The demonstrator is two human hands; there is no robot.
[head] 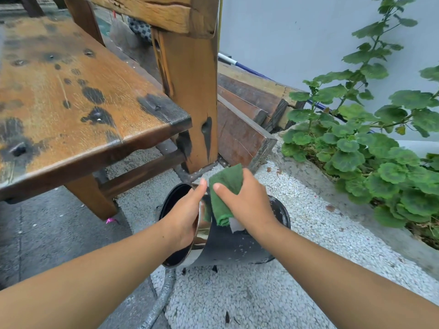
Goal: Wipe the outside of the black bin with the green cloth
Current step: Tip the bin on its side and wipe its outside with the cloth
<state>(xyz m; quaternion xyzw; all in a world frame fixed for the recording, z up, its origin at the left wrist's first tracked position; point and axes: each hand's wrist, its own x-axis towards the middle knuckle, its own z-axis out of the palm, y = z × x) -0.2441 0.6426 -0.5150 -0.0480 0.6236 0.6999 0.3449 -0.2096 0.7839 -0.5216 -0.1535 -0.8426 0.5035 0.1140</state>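
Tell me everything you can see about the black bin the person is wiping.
The black bin is a round container lying tipped on its side on white gravel, its open mouth facing left toward the wooden bench. A shiny metal band runs around the rim, and the inside looks dark. Its outer wall is dull black, flecked with pale specks and smears. The left hand grips the rim, while the right hand presses a green cloth against the upper side.
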